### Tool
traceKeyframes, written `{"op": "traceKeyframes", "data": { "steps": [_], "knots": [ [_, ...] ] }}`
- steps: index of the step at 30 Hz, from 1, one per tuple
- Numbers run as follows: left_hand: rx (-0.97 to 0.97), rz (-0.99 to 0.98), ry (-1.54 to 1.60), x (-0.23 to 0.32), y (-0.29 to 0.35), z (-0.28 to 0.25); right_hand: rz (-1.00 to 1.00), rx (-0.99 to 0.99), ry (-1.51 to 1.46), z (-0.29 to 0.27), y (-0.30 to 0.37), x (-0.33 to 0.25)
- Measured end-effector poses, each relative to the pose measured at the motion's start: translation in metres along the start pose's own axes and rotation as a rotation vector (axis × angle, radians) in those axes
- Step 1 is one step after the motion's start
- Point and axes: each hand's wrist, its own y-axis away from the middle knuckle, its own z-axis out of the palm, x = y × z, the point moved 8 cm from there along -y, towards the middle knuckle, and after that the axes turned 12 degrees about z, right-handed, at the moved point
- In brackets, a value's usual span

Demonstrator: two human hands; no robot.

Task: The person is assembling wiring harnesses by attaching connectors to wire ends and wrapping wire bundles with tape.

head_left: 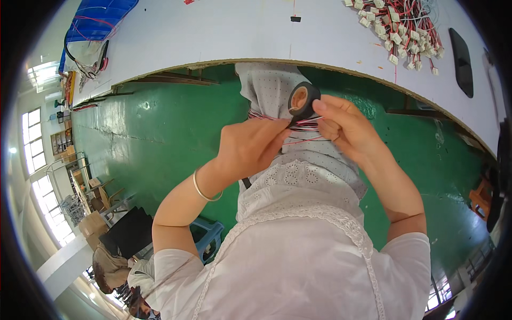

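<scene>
A roll of black electrical tape (pixel 308 110) stands tilted above my lap. My right hand (pixel 349 127) is closed at its right edge, with the thumb against the roll and the other fingers curled below. A short strip of tape runs down from the roll to a bundle of thin red, black and white wires (pixel 308 127) lying across my lap. My left hand (pixel 253 146) is closed on the wire bundle from the left, its fingertips pinched where the tape meets the wires. Its fingers partly hide the bundle.
A white table (pixel 213 32) curves across the far side. On it lie a heap of wires with white connectors (pixel 397 37), a dark phone-like slab (pixel 461 63), a small black piece (pixel 295 19) and a blue bin (pixel 101 18). A blue stool (pixel 208 234) stands behind my left arm.
</scene>
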Motion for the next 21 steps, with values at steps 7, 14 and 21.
{"op": "traceKeyframes", "data": {
  "steps": [7,14,21],
  "knots": [
    [-0.372,-1.083,1.653,-0.004,0.045,0.043,-0.302,-0.352,0.753,0.002,0.047,-0.023],
    [-0.477,-0.507,0.782,-0.017,0.016,0.042,-0.618,-0.15,1.136,0.012,0.047,-0.038],
    [-0.263,-0.27,0.187,-0.007,-0.022,0.018,-0.29,0.261,0.803,-0.008,0.027,-0.041]
  ]
}}
